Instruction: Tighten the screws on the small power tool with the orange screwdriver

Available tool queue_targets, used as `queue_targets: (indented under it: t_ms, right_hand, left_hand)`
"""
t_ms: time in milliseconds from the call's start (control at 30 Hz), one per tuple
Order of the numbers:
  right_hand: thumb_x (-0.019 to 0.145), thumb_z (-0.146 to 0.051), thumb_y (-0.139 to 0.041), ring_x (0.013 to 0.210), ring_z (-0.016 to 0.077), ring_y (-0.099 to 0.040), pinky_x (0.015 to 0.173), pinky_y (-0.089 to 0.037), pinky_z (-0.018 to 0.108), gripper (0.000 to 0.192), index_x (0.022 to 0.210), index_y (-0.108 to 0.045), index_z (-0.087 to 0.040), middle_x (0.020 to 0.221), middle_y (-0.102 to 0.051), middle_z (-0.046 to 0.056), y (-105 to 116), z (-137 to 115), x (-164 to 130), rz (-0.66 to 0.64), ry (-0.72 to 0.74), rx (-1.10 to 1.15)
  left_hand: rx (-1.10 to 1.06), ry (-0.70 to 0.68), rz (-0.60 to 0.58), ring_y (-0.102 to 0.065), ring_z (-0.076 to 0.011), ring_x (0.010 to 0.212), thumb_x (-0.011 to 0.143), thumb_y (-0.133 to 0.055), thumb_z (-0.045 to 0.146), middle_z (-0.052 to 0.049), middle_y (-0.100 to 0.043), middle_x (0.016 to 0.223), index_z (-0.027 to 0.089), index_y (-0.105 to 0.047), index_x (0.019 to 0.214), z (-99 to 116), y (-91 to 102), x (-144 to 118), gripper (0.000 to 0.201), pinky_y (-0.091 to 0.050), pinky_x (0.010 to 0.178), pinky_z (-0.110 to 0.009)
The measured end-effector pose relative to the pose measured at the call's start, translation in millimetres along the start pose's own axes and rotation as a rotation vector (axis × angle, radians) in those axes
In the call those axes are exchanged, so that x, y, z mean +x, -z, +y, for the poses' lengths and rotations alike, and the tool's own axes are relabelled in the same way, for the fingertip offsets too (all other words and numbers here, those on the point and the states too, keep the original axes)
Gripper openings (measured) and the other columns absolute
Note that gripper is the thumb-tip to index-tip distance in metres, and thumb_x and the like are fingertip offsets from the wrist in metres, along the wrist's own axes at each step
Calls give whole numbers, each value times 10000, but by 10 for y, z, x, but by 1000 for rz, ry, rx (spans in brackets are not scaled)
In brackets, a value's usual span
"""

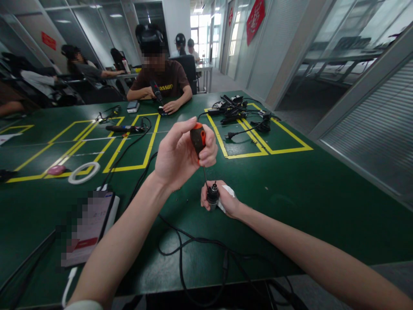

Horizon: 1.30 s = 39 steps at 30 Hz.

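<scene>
You hold one screwdriver (198, 138) with an orange-and-black handle over one small black cylindrical part (212, 194). Near left lies one phone (88, 226); farther left, one white ring (84, 172) and one pink object (56, 170). Far right sits one tangle of black cables (237, 111). At least four other people sit beyond.

Glass-walled office (338, 47), green table (306, 189)
</scene>
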State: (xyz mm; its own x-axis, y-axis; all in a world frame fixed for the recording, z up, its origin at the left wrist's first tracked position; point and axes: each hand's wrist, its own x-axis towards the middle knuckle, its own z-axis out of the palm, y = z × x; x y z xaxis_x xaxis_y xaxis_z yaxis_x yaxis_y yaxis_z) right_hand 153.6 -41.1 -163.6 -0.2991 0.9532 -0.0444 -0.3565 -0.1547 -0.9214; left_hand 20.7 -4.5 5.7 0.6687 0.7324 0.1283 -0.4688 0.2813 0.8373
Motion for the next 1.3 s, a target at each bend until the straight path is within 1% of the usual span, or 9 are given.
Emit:
queue_targets:
  t_ms: [100, 233, 400, 467, 567, 767, 1033, 1300]
  right_hand:
    - [829, -591, -633, 430, 149, -564, 446, -444, 248, 485, 582, -629, -174, 463, -606, 26, -8, -11, 0, 1, 0, 0]
    - [826, -602, -631, 427, 143, -554, 445, -441, 246, 493, 582, -622, -175, 469, -603, 24, -15, -26, -3, -3, -4, -4]
    - [834, -588, -622, 434, 141, -551, 463, -455, 253, 485, 584, -627, -173, 465, -594, 20, -15, -37, -16, -10, 7, -9]
    - [840, -580, -617, 439, 143, -555, 471, -463, 258, 481, 588, -625, -171, 468, -590, 20, -19, -39, -19, -10, 10, -14]
    - [841, -571, -618, 441, 146, -558, 478, -470, 263, 475, 586, -624, -170, 469, -588, 21, -25, -41, -18, -10, 6, -14]
    - [829, -566, -625, 439, 144, -554, 464, -450, 252, 465, 584, -634, -171, 469, -598, 22, -24, -37, -11, -3, -3, -5]
    - [831, -567, -625, 438, 144, -554, 453, -447, 252, 457, 593, -623, -176, 472, -598, 19, -29, -58, -16, -15, 11, -9]
    - [841, -591, -621, 437, 144, -558, 450, -438, 249, 482, 596, -615, -176, 475, -597, 21, -15, -42, -9, -17, 2, -10]
  left_hand:
    - [4, 12, -9, -457, -91, 436, 975, -511, 617, 21, -435, 506, 172, -527, 626, 9, -2, -5, 565, -401, 460, -222]
    - [21, 23, -19, -459, -96, 437, 965, -520, 640, 20, -451, 508, 173, -547, 661, 7, 13, -8, 558, -401, 455, -220]
    - [49, 1, -68, -391, -83, 399, 972, -512, 634, 38, -410, 475, 167, -585, 688, 12, 23, -7, 552, -344, 421, -208]
    - [54, 1, -62, -370, -76, 386, 980, -500, 631, 46, -387, 464, 163, -597, 696, 21, 17, -7, 556, -328, 416, -204]
    - [47, 25, -35, -382, -75, 382, 985, -477, 644, 46, -375, 463, 162, -595, 687, 31, 10, -10, 579, -341, 421, -206]
    - [-2, 41, -22, -443, -83, 405, 1002, -452, 625, 25, -407, 473, 163, -551, 626, 28, 11, -17, 603, -372, 433, -205]
    - [16, 41, -22, -481, -100, 427, 970, -498, 657, 17, -472, 501, 172, -554, 673, 21, 11, -5, 571, -410, 450, -220]
    - [8, 16, -32, -440, -92, 417, 953, -546, 645, 31, -437, 492, 167, -598, 720, 9, 21, -12, 534, -388, 437, -220]
